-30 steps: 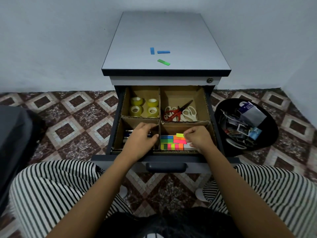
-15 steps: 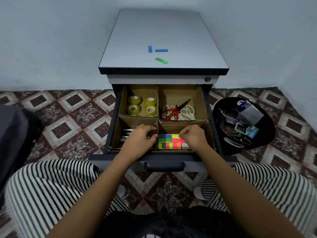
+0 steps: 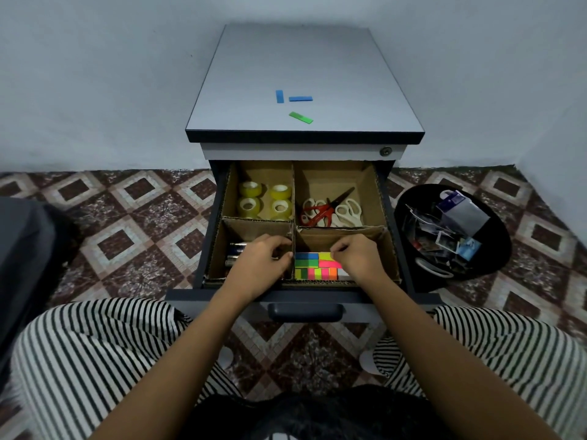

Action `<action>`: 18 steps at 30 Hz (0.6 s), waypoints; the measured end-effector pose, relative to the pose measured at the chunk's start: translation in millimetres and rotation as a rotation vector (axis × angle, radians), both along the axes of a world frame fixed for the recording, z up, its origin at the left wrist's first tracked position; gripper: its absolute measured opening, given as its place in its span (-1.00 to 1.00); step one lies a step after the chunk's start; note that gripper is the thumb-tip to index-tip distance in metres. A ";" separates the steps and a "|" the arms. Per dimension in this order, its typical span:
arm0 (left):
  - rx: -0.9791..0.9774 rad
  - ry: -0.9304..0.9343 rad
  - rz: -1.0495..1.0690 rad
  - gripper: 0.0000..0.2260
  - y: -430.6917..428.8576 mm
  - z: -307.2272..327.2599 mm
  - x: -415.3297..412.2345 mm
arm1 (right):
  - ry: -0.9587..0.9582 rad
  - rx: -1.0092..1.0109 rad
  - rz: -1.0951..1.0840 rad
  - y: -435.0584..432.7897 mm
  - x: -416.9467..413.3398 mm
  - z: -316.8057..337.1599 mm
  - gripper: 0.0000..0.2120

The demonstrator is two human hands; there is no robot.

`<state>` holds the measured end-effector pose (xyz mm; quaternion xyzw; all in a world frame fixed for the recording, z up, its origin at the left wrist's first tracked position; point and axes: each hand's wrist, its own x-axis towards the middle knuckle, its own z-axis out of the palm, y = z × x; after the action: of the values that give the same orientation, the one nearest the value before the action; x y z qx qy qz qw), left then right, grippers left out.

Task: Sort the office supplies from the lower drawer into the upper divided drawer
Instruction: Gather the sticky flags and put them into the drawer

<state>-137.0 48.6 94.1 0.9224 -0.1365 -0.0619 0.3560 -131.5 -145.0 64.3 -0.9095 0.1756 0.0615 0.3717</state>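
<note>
The upper drawer stands pulled out of the cabinet. Cardboard dividers split it into four compartments.

- Far left: four tape rolls, standing on end.
- Far right: several scissors, white-handled and red-handled, lying in a loose pile.
- Near left: pens lying flat against the left wall. The left grip hangs over this compartment with fingers curled and fingertips at the centre divider. Whether it holds anything cannot be told.
- Near right: sticky notes in blue, green, yellow, pink and orange, packed in rows against the centre divider. The right grip is over this compartment, fingers curled together and pinched on the yellow pad at the far edge of the rows.

Three loose paper strips, two blue and one green, lie on the cabinet top. A black bin holding mixed small items stands on the tiled floor, just beside the drawer's right side.
</note>
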 end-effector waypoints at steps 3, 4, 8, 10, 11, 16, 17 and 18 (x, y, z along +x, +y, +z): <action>-0.013 -0.018 0.002 -0.73 0.9 -0.9 -1.3 | -0.042 0.007 0.019 1.0 -7.1 5.8 -0.91; -0.019 -0.025 0.002 -0.73 1.4 -1.7 -2.5 | -0.059 0.007 0.037 1.2 -10.6 8.3 -0.90; -0.084 -0.101 0.027 -0.76 1.3 5.9 2.4 | -0.183 -0.004 0.108 2.3 -14.1 34.2 -0.87; -0.121 -0.184 0.035 -0.79 -1.1 14.0 9.5 | -0.308 -0.027 0.128 4.2 -7.3 54.3 -0.84; -0.135 -0.222 0.037 -0.80 -2.8 18.3 13.0 | -0.361 -0.030 0.129 5.5 -2.9 64.3 -0.84; -0.122 -0.474 0.027 -0.82 -9.9 45.8 58.6 | -0.559 -0.115 0.167 10.3 44.0 112.0 -0.78; -0.095 -0.518 0.029 -0.81 -11.7 51.1 69.7 | -0.587 -0.146 0.185 11.5 55.2 118.0 -0.77; -0.065 -0.564 0.030 -0.81 -14.1 58.5 82.4 | -0.608 -0.189 0.206 12.7 68.8 124.0 -0.76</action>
<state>-54.6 34.5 152.6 0.8933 -0.2184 0.2067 0.3341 -62.7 -132.3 188.3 -0.9296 -0.0311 -0.1919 0.3130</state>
